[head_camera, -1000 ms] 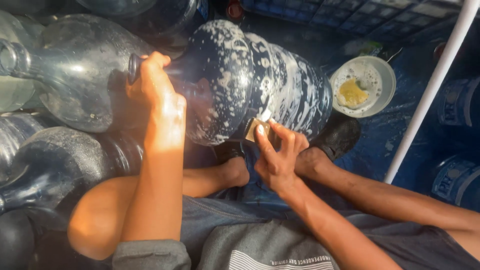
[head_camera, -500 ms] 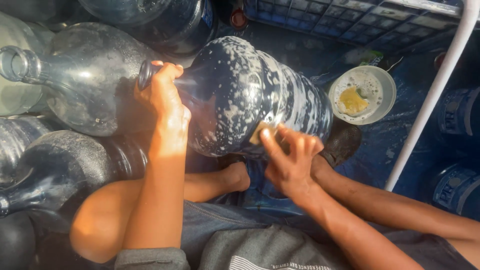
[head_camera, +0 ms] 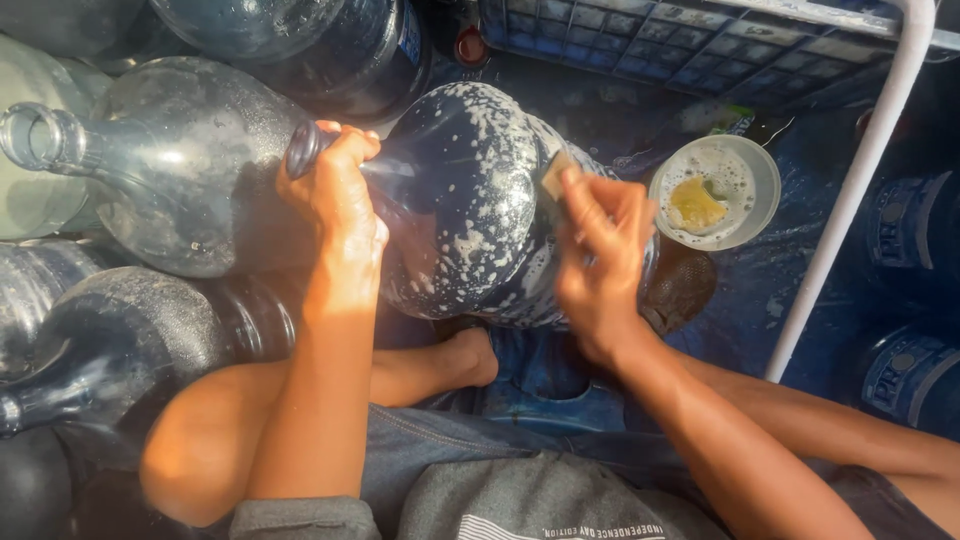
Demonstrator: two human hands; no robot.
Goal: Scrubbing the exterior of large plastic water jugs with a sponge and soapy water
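Observation:
A large blue water jug [head_camera: 470, 210], flecked with white soap foam, lies on its side in front of me. My left hand [head_camera: 340, 195] is wrapped around its neck near the mouth. My right hand [head_camera: 600, 255] presses a small tan scrubbing pad [head_camera: 553, 176] against the jug's upper side. My bent leg and bare foot [head_camera: 465, 360] rest under the jug.
A white bowl [head_camera: 752, 200] holding yellowish soap and foam sits to the right. Several other big translucent jugs [head_camera: 160, 190] lie stacked at the left and top. A white pipe [head_camera: 850, 190] slants down the right side, with a blue crate [head_camera: 640, 40] behind.
My right hand has slid the pad from the jug's lower side up over to its upper side. The view has shifted slightly; my left hand has kept its grip on the neck.

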